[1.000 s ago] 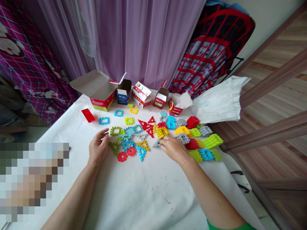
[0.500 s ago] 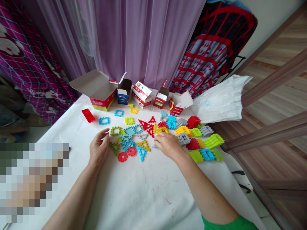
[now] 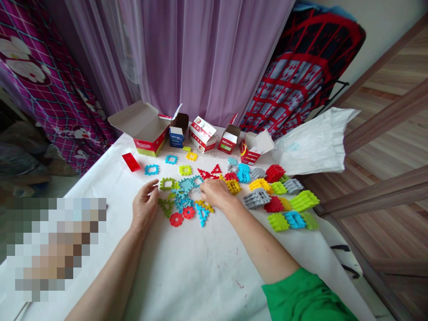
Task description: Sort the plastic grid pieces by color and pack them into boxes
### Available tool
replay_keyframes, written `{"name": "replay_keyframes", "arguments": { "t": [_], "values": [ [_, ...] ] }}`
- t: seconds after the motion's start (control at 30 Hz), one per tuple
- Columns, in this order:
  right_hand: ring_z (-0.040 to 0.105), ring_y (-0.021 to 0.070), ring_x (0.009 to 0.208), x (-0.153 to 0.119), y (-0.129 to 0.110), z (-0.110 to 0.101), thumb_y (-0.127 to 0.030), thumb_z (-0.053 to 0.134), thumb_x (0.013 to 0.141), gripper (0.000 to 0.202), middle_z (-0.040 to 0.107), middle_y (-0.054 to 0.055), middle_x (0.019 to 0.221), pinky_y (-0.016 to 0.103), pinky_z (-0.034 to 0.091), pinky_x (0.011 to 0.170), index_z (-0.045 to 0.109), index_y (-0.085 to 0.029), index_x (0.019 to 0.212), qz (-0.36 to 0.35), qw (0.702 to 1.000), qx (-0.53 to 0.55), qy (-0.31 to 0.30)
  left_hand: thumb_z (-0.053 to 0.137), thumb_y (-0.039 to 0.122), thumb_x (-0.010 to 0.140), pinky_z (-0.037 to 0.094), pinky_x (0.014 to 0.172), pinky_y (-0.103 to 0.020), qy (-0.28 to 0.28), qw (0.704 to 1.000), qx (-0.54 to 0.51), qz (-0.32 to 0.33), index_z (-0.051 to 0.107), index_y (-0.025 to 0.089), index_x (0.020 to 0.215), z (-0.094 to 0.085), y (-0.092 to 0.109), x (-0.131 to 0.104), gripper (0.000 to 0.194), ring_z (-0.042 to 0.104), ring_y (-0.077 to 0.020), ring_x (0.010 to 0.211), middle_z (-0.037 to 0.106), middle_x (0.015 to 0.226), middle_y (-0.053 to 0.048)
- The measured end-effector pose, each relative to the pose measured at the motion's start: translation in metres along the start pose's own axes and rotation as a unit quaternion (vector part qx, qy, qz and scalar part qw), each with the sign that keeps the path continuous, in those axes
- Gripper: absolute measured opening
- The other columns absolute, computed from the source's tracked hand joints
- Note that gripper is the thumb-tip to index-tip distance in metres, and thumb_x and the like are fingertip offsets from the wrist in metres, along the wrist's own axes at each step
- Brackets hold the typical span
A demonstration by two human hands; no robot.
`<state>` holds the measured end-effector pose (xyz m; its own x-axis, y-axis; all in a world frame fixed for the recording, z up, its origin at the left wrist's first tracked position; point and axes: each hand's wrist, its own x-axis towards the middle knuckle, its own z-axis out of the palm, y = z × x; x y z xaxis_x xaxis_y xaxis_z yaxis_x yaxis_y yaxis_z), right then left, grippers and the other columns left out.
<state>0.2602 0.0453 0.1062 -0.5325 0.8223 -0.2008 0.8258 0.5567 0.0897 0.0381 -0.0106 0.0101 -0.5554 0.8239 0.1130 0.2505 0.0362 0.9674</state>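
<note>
My left hand [image 3: 146, 203] rests on the white cloth with fingers loosely curled and apart, holding nothing. Just beyond its fingertips lies a green square interlocking piece [image 3: 166, 183]. My right hand [image 3: 216, 192] reaches over the loose pile, fingers bent down beside a pale grey piece [image 3: 195, 194]; whatever they pinch is hidden. Around it are light-blue square pieces [image 3: 183, 201], red triangle pieces [image 3: 216, 169], a blue triangle piece [image 3: 202, 216] and a red round flower-shaped piece [image 3: 176, 219]. A grey stack [image 3: 257, 198] stands right of my right wrist.
Sorted stacks, such as a green stack [image 3: 305, 200] and a blue stack [image 3: 294, 220], occupy the table's right side. Open cartons line the back, among them a large red-green box [image 3: 147, 146] and a blue box [image 3: 176, 139]. A white sack [image 3: 310, 142] lies behind right; a red lid [image 3: 131, 162] lies left.
My right hand has moved left from beside the stacks onto the middle of the loose pile. The grey stack looks fuller. My left hand stays beside the green piece; the view has shifted slightly.
</note>
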Motion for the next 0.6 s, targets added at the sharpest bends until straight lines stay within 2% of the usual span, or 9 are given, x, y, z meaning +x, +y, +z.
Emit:
{"name": "replay_keyframes", "arguments": {
  "t": [0.1,0.2,0.3,0.43,0.6],
  "values": [
    [0.064,0.0214,0.100,-0.011,0.003,-0.006,-0.023,0.053,0.090,0.023,0.071,0.007,0.108,0.029,0.045,0.080,0.073,-0.023,0.101,-0.068,0.997,0.002,0.029,0.054,0.040,0.078,0.054,0.079,-0.032,-0.002,1.000,-0.002,-0.001,0.069,0.021,0.110,0.000,0.001,-0.001,0.040,0.068,-0.0198,0.091,0.073,0.099,-0.007],
    [0.061,0.0200,0.099,-0.018,0.007,-0.003,-0.023,0.051,0.094,0.023,0.068,0.005,0.105,0.028,0.043,0.079,0.073,-0.024,0.100,-0.139,0.990,0.008,0.019,0.054,0.039,0.078,0.054,0.080,-0.032,-0.001,1.000,0.000,0.001,0.069,0.021,0.109,0.000,0.003,-0.001,0.038,0.068,-0.0197,0.092,0.073,0.100,-0.006],
    [0.059,0.0200,0.098,-0.020,0.011,0.006,-0.024,0.051,0.095,0.022,0.067,0.006,0.104,0.028,0.042,0.078,0.073,-0.023,0.096,-0.123,0.992,0.020,0.006,0.054,0.038,0.079,0.054,0.082,-0.032,-0.001,1.000,0.002,0.002,0.069,0.022,0.109,0.000,0.004,-0.002,0.037,0.068,-0.0199,0.094,0.073,0.100,-0.006],
    [0.060,0.0188,0.097,-0.029,0.006,0.011,-0.020,0.052,0.093,0.023,0.066,0.004,0.107,0.028,0.043,0.077,0.073,-0.025,0.101,-0.104,0.993,0.049,0.018,0.053,0.038,0.080,0.053,0.082,-0.032,-0.003,1.000,0.001,0.004,0.069,0.022,0.110,0.000,0.004,-0.003,0.038,0.068,-0.0198,0.095,0.073,0.102,-0.006],
    [0.060,0.0167,0.096,-0.054,-0.013,0.019,-0.022,0.060,0.090,0.018,0.067,0.001,0.100,0.026,0.043,0.079,0.072,-0.026,0.102,-0.180,0.978,0.108,0.009,0.052,0.040,0.081,0.053,0.082,-0.032,-0.006,1.000,0.002,0.003,0.068,0.022,0.111,0.001,0.002,-0.002,0.039,0.067,-0.0200,0.094,0.072,0.101,-0.007]
  ]
}}
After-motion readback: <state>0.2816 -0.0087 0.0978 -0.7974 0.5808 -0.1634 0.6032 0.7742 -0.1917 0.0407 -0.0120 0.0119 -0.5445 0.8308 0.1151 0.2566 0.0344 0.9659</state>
